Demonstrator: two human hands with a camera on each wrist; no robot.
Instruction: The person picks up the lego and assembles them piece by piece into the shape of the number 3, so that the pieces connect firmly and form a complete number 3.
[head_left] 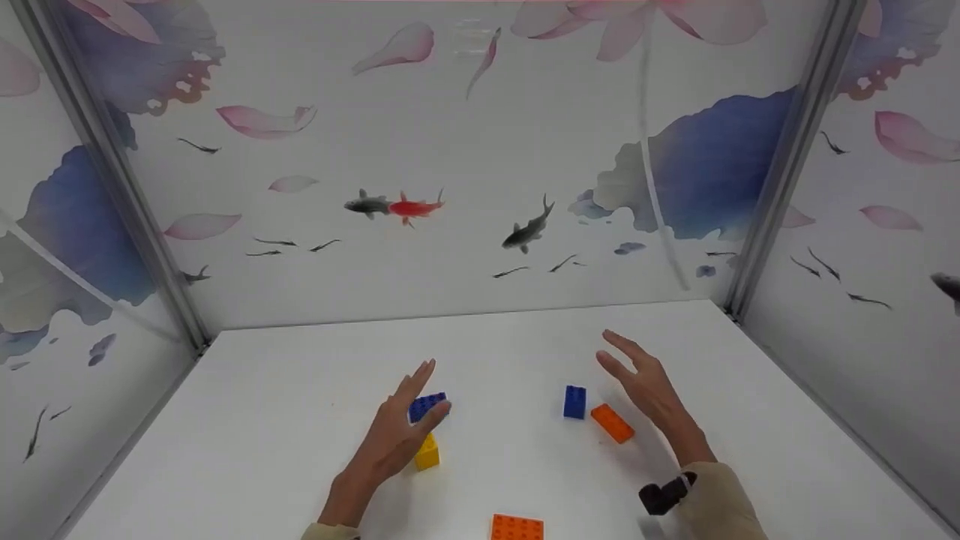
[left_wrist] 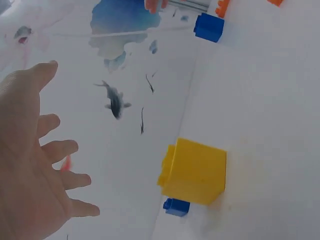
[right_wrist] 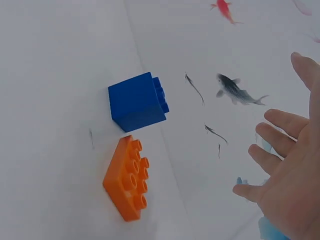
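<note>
My left hand [head_left: 394, 431] hovers over the left side of the white table, fingers extended and holding nothing. Below it in the head view lie a blue building brick [head_left: 426, 406] and a yellow building brick [head_left: 427, 454], each partly covered by the hand; the left wrist view shows the yellow brick [left_wrist: 197, 171] whole. My right hand [head_left: 651, 388] is raised on the other side with its fingers spread and nothing in its grasp. Nearest to it are an orange brick [head_left: 613, 423] and a second blue brick [head_left: 574, 403], which stand close together. Studs show on the orange brick [right_wrist: 126, 181] in the right wrist view.
Another orange brick [head_left: 517, 527] lies at the front of the table [head_left: 480, 480], cut off by the bottom of the head view. Panels printed with fish and petals [head_left: 450, 262] enclose the table at the back and sides. A black device [head_left: 666, 495] is strapped on the right wrist.
</note>
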